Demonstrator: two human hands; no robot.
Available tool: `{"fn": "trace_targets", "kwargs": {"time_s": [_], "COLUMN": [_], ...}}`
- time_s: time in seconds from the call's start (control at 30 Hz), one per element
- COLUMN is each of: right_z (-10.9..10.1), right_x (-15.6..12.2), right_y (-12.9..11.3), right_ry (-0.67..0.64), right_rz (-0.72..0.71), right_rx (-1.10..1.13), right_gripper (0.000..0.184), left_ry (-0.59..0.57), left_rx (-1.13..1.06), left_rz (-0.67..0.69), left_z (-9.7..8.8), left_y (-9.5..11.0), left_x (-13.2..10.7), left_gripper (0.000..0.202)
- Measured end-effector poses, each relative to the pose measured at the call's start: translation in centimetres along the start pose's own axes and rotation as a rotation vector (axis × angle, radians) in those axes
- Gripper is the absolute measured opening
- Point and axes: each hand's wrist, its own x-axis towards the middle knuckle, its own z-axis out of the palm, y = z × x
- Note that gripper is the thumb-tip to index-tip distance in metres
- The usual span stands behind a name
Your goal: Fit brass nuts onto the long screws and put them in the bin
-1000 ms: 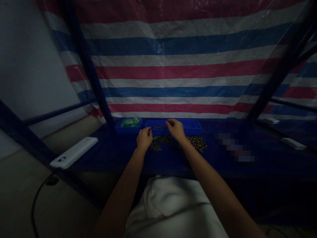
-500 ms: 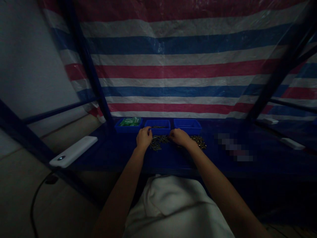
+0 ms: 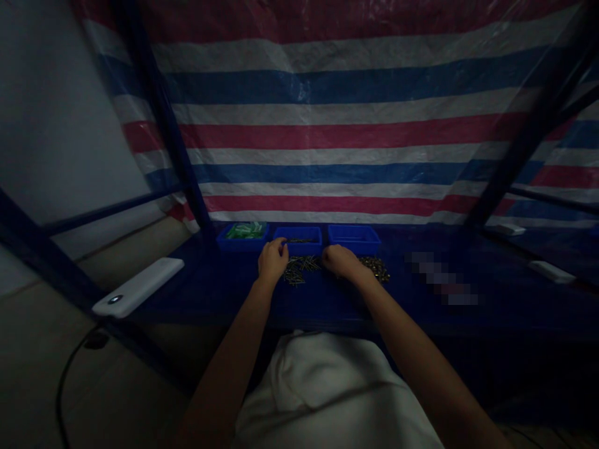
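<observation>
My left hand (image 3: 272, 260) rests on the dark blue table (image 3: 327, 299), fingers curled at the left edge of a heap of thin metal pins (image 3: 299, 268). My right hand (image 3: 340, 260) lies knuckles up between that heap and a second heap of small brassy parts (image 3: 377, 267), its fingers curled down onto the pins. What either hand pinches is too small and dark to make out. Just behind the hands stand three blue trays: the left tray (image 3: 243, 237) holds green pieces, the middle tray (image 3: 299, 239) a few pins, the right tray (image 3: 354, 237) looks bare.
A striped red, white and blue tarp (image 3: 337, 125) hangs behind the table. Dark blue frame posts (image 3: 161, 118) rise at left and right. A white power bank (image 3: 138, 287) lies on the left frame rail, with a cable below it. White cloth covers my lap (image 3: 327, 386).
My right hand has come back from over the middle tray and dropped onto the pin heap. My left hand has stayed in place.
</observation>
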Motion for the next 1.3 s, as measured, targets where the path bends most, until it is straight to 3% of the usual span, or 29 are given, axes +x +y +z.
{"fn": "trace_targets", "kwargs": {"time_s": [0.1,0.27,0.53,0.77,0.9,1.0,1.17,1.3], "right_z": [-1.2,-3.2,-3.9,-2.7,-1.8,-0.6,1.4,2.0], "right_x": [-0.2,-0.7,-0.2,0.7,0.6,0.5,0.6,0.5], "right_y": [0.1,-0.3,-1.3,-1.0,-0.3,0.6,1.7,1.8], "right_ry": [0.036,0.115,0.161,0.277,0.490,0.598,0.608,0.564], "right_rz": [-0.015,-0.081,-0.154,-0.177,-0.151,-0.075,-0.012,0.006], "right_rx": [0.017,0.099,0.222,0.380,0.522,0.547,0.503,0.459], "right_gripper": [0.024,0.021,0.016,0.016,0.020,0.022,0.024,0.024], "left_ry": [-0.009,-0.166,-0.277,-0.212,-0.134,-0.050,-0.048,-0.056], "left_rx": [-0.060,-0.167,-0.198,-0.248,-0.291,-0.339,-0.411,-0.386], "left_rz": [0.120,0.315,0.326,0.355,0.285,0.112,-0.262,-0.261], "left_z": [0.0,0.0,0.0,0.0,-0.2,-0.3,0.2,0.3], "left_y": [0.2,0.9,1.2,1.4,1.9,2.0,1.0,0.7], "left_x": [-0.1,-0.3,-0.4,-0.3,-0.3,-0.1,0.6,0.6], "left_gripper": [0.027,0.028,0.023,0.021,0.022,0.021,0.016,0.017]}}
